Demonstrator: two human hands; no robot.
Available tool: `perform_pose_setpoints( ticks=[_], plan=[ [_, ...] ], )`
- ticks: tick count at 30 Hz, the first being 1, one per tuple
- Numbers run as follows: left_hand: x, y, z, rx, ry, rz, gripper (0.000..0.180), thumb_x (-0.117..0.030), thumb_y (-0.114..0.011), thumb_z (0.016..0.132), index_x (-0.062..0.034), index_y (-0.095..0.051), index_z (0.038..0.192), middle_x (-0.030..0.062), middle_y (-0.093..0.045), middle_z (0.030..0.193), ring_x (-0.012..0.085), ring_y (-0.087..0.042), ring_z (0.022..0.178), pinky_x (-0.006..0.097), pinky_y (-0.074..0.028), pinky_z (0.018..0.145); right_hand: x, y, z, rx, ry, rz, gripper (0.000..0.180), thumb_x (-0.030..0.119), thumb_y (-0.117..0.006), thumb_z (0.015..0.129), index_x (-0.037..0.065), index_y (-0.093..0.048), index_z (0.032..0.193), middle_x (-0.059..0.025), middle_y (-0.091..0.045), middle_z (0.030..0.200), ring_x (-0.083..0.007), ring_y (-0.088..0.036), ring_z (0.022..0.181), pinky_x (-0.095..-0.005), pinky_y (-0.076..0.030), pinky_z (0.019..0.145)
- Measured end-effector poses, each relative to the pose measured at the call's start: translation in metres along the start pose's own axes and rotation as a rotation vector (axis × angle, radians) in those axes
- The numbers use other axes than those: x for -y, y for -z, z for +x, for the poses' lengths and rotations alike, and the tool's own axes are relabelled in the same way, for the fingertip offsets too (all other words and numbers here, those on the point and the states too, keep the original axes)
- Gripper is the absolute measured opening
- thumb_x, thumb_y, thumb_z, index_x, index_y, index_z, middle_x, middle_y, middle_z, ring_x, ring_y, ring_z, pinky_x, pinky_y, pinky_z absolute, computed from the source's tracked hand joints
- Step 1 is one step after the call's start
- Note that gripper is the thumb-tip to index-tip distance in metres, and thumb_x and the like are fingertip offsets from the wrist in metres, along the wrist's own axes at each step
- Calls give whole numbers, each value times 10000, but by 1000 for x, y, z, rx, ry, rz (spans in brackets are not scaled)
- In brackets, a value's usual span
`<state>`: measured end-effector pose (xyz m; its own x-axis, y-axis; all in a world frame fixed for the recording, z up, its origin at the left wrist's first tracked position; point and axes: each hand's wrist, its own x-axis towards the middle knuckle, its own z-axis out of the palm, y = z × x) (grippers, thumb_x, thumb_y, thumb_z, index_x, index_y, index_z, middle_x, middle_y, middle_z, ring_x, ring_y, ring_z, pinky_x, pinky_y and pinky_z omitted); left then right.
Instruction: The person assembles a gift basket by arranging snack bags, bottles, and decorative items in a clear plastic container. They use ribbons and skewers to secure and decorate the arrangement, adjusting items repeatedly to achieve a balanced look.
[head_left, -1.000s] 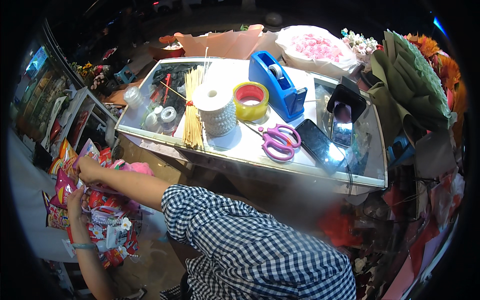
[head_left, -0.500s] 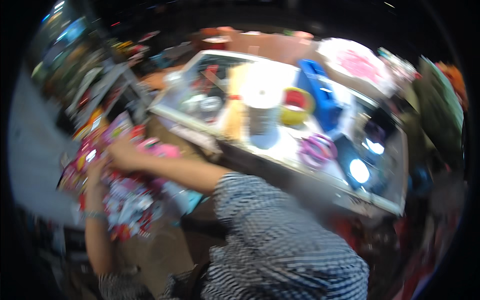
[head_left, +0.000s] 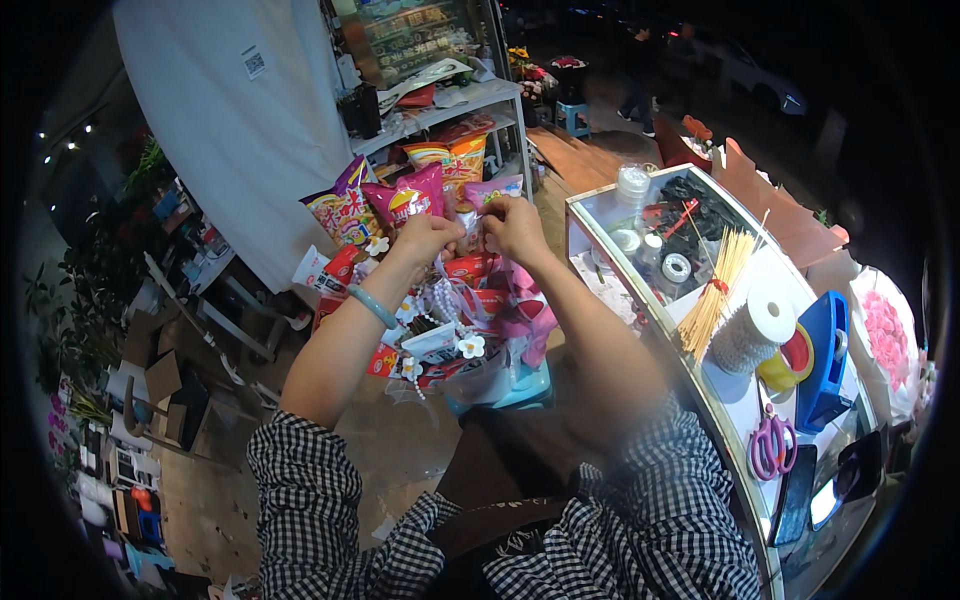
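Snack bundle [head_left: 472, 268], one, at the centre of the frame, above a light-blue base [head_left: 518, 392]. Upper edge: magenta bag [head_left: 408, 196], purple-and-yellow bag [head_left: 343, 206] to its left, orange bag [head_left: 452, 160] behind, pale pink bag [head_left: 494, 189] to the right. Lower part: red packets, pearl strings [head_left: 441, 300], white artificial flowers [head_left: 470, 346], pink soft material [head_left: 533, 318] along the right side. Left hand [head_left: 426, 240], one, at the bundle's upper middle: fingers curled, tips drawn close together; anything in the pinch is too small to tell. Right hand [head_left: 515, 230], one, just beside it: fingers bent, thumb and forefinger nearly meeting; whether it grips anything cannot be told. A small shiny packet [head_left: 467, 222] shows between the two. Condition, as judged: well filled, bags and trimmings largely in place; the spot between the hands looks unfinished, and whatever else remains cannot be told. Display table [head_left: 655, 318], right of frame, bearing: thin sticks [head_left: 721, 285], tied in red; white bead spool [head_left: 745, 338]; yellow tape roll [head_left: 784, 364]; blue tape dispenser [head_left: 826, 365]; purple scissors [head_left: 772, 446]; dark phone [head_left: 794, 494]. The scissors and tape lie apart from both hands.
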<state>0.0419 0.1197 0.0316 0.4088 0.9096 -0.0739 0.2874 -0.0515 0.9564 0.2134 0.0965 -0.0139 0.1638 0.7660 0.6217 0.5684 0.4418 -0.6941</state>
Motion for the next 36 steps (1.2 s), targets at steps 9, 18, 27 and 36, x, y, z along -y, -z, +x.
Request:
perform_pose_setpoints(
  ticks=[9, 18, 27, 36],
  plan=[
    [4, 3, 3, -200, -289, 637, 164, -112, -624, 825, 34, -658, 890, 101, -622, 670, 177, -584, 575, 297, -462, 543, -11, -4, 14, -14, -150, -18, 155, 90, -632, 760, 0, -691, 872, -149, -681, 757, -233, -677, 698, -329, -515, 666],
    [-11, 3, -7, -286, -408, 1064, 203, -140, -559, 801, -27, -678, 920, 188, -654, 862, 355, -622, 852, 446, -492, 775, -9, -8, 12, -142, -103, -27, 150, 94, -614, 755, 4, -687, 849, -164, -673, 780, -286, -666, 737, -356, -507, 686],
    [-10, 10, -2, -328, -390, 1114, 200, -151, -552, 819, -42, -681, 927, 171, -661, 851, 332, -633, 846, 434, -498, 768, -5, -9, 5, -129, -172, 78, 171, 88, -583, 744, 10, -681, 861, -209, -650, 797, -364, -635, 778, -414, -496, 732],
    [-55, 43, -47, -165, -300, 452, 222, -129, -534, 896, 29, -622, 1024, 91, -656, 758, 113, -655, 674, 256, -468, 462, 10, 32, 7, 13, 15, 120, 261, 123, -640, 782, -2, -649, 1011, -154, -665, 877, -238, -648, 796, -330, -503, 724]
  ],
)
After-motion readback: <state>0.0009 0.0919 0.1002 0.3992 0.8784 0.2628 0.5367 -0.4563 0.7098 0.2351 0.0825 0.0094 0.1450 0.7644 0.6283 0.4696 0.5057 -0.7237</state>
